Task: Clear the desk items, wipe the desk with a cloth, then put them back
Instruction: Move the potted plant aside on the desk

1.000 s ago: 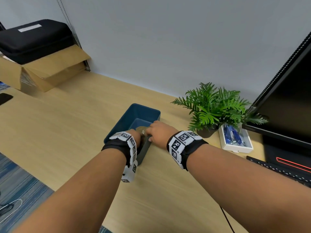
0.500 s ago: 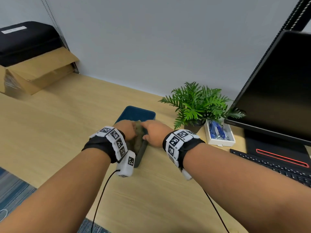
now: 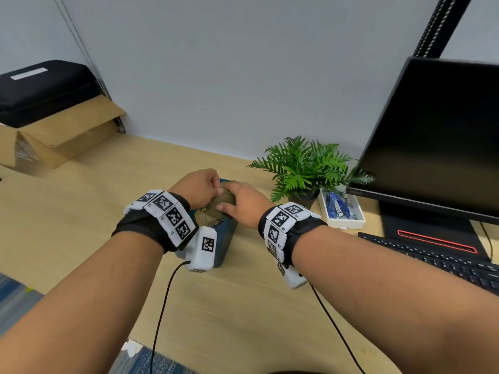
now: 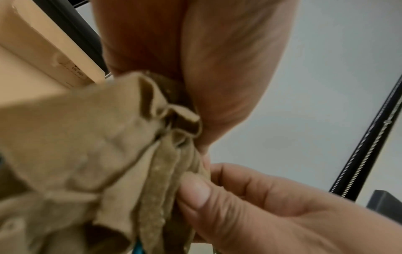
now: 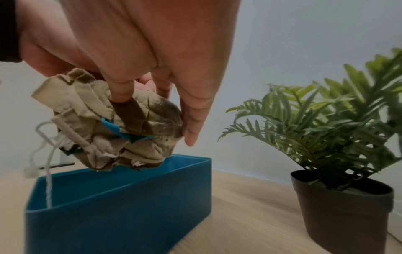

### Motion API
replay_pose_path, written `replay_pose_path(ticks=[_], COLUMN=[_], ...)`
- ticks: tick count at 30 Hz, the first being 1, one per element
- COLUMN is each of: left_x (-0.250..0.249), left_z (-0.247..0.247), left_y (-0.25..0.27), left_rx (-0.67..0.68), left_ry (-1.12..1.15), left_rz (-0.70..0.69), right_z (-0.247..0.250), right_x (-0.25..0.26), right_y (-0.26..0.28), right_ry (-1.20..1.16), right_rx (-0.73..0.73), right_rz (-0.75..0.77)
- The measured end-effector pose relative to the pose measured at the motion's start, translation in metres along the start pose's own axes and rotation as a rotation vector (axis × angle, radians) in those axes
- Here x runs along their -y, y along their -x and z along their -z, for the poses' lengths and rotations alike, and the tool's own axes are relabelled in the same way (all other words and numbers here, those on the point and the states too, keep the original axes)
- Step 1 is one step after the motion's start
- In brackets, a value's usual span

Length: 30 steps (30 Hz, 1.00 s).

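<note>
A crumpled tan cloth (image 3: 214, 209) hangs just above a blue bin (image 3: 226, 240) on the wooden desk (image 3: 81, 211). Both hands hold it from above. My left hand (image 3: 201, 187) grips its left side, fingers curled. My right hand (image 3: 239, 203) pinches its right side. In the left wrist view the cloth (image 4: 97, 154) bunches under my left hand (image 4: 196, 125), and my right thumb presses its folds. In the right wrist view my right hand (image 5: 156, 104) digs its fingers into the cloth (image 5: 104, 130) over the bin (image 5: 121, 206); a white string dangles into the bin.
A potted green plant (image 3: 305, 171) stands right of the bin, close to my right hand. Beside it are a white tray (image 3: 348, 224) with blue items, a black monitor (image 3: 432, 136) and a keyboard (image 3: 445, 263). A cardboard box (image 3: 54, 139) with a black case (image 3: 40, 90) sits far left.
Both hands were down inside the blue bin; they have since risen with the cloth gathered between them, clear of the rim. My head view has shifted toward the monitor.
</note>
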<state>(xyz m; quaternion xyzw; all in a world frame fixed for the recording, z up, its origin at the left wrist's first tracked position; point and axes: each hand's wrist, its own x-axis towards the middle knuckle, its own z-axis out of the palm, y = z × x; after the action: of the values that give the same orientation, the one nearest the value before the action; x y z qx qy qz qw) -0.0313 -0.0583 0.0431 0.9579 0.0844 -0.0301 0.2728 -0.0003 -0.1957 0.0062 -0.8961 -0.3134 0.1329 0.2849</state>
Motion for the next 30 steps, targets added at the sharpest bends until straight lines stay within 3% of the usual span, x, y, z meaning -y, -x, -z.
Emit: replay_pose_path(ticks=[7, 11, 16, 21, 24, 30], left_x=[-0.025, -0.039, -0.050, -0.049, -0.045, -0.025], left_z=[-0.005, -0.026, -0.066, -0.103, -0.113, -0.105], left_y=[0.015, 0.020, 0.023, 0.022, 0.025, 0.032], left_rx=[0.032, 0.104, 0.207, 0.239, 0.171, -0.188], left_ry=[0.181, 0.214, 0.074, -0.241, -0.390, -0.532], left_rz=[-0.108, -0.126, -0.152, -0.182, -0.182, -0.070], right_z=[0.017, 0.022, 0.016, -0.006, -0.017, -0.032], right_x=[-0.006, -0.023, -0.056, -0.080, -0.084, -0.085], right_y=[0.037, 0.062, 0.089, 0.104, 0.113, 0.120], right_ry=[-0.009, 0.051, 0.128, 0.320, 0.442, 0.384], right_rx=[-0.130, -0.090, 0.038, 0.215, 0.289, 0.269], right_rz=[-0.029, -0.075, -0.185, -0.323, -0.344, -0.256])
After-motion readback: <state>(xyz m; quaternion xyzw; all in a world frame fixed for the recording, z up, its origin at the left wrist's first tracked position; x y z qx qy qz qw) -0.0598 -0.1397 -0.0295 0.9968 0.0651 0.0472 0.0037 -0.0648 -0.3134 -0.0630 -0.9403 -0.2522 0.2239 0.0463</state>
